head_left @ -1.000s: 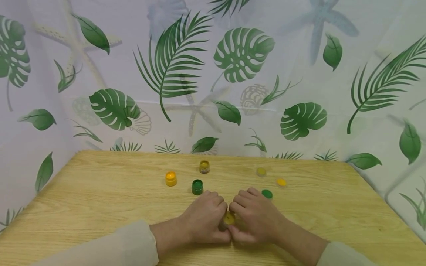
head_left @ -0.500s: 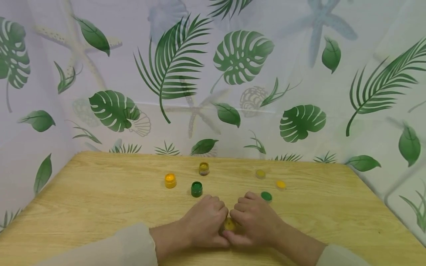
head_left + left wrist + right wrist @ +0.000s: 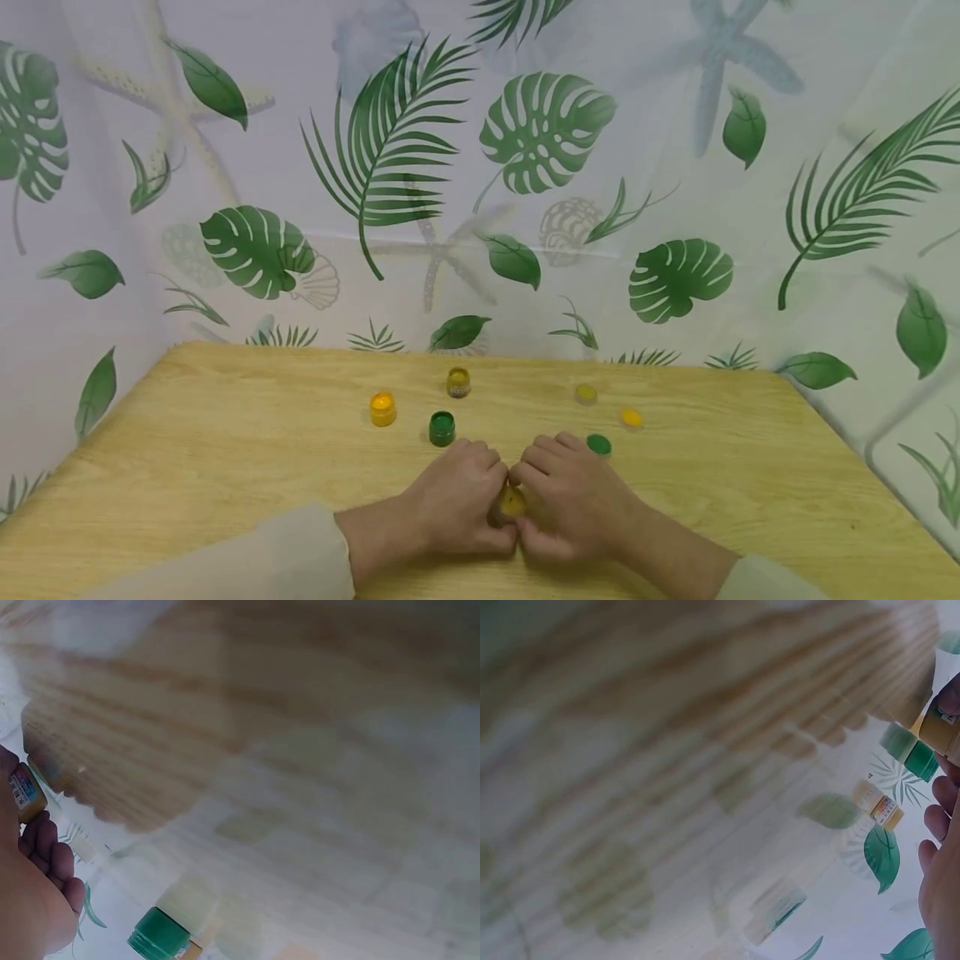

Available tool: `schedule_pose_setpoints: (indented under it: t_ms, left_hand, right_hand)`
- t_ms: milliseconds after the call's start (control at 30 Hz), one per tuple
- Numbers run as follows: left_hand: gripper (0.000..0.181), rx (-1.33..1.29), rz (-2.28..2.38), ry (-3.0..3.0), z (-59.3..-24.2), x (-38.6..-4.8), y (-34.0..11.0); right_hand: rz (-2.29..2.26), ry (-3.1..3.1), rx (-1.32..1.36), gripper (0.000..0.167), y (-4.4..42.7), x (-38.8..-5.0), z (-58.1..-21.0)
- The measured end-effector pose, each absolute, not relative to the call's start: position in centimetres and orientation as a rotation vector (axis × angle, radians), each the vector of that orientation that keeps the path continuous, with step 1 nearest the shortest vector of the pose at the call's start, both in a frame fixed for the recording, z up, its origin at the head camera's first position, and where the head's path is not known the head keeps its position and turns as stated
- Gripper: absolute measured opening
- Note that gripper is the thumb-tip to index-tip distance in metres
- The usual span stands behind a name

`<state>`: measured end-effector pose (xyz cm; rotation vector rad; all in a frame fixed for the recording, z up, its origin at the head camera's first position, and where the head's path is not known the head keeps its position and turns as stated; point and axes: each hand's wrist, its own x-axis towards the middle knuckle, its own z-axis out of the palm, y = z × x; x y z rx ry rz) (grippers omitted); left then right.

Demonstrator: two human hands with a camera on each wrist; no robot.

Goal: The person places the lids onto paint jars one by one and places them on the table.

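Observation:
Both hands meet at the table's near middle around a small ochre paint jar. My left hand grips its left side, fingers curled and thumb toward me. On the right side, the right hand holds it with curled fingers and thumb. Its top shows between the hands; most of its wall is hidden in the head view. A printed label shows on the jar in the left wrist view. In the right wrist view the ochre jar sits against the fingers.
Behind the left hand stand uncapped paint jars: green, orange-yellow and ochre. Beyond the right hand lie a green lid, a yellow lid and an olive lid. A leaf-printed cloth backs the wooden table.
Both hands keep hold of the ochre jar and shift only slightly around it. The right thumb has drawn back a little from the left thumb. The jars and lids stay in place.

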<state>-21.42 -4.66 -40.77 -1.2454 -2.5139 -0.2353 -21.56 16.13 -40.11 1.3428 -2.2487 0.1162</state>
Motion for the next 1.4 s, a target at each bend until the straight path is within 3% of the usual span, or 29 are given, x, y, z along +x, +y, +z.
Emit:
schedule_pose_setpoints:
  t_ms: [600, 733, 1400]
  left_hand:
    - [0.037, -1.250, -0.192, -2.508, -41.05, -21.51, -4.78]
    - [0.041, -1.246, -0.168, -2.525, -41.01, -21.51, -4.83]
    - [0.033, -1.235, -0.215, -2.491, -41.17, -21.68, -4.86]
  right_hand:
    - [0.110, -2.199, 1.336, 0.026, 15.96, -21.57, -40.43]
    - [0.116, -2.169, 1.339, 0.031, 15.83, -21.62, -40.46]
    - [0.069, -2.213, 1.331, 0.028, 15.98, -21.65, -40.33]
